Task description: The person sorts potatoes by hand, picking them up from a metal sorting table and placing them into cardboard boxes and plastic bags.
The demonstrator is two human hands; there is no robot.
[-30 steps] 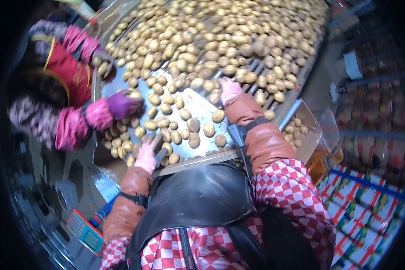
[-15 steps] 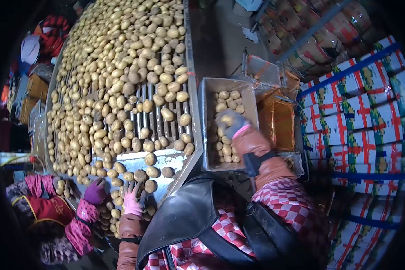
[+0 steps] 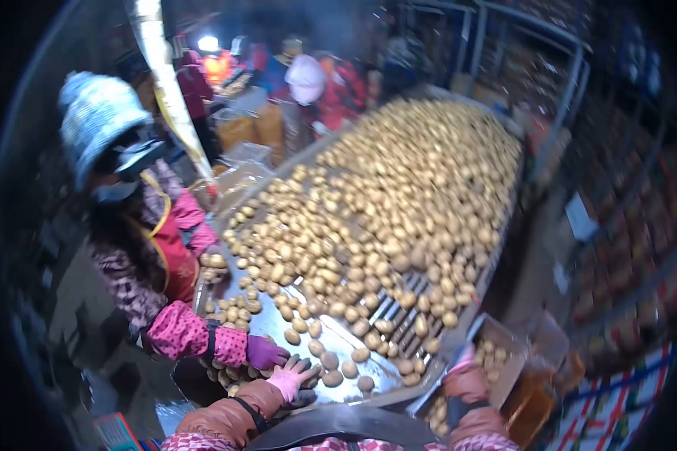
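My left hand [image 3: 293, 378], in a pink glove with grey fingers, lies with its fingers spread at the near edge of the metal sorting table [image 3: 372, 372]. It is beside several loose potatoes [image 3: 330, 361]. A co-worker's purple-gloved hand [image 3: 265, 352] is right next to it, to the left. My right hand [image 3: 466, 356] is at the table's right side, by a cardboard box [image 3: 513, 361] with potatoes inside. Only its pink cuff shows clearly; the fingers are hidden or blurred.
A thick layer of potatoes [image 3: 399, 195] covers the table's far part, over metal bars [image 3: 406, 301]. The co-worker [image 3: 177, 255] stands at the left side. More people work at the back left. Printed cartons [image 3: 609, 406] are stacked at the lower right.
The view has swung up and left, bringing the co-worker and the far end of the table into sight. My right hand has moved from inside the box towards the table's edge.
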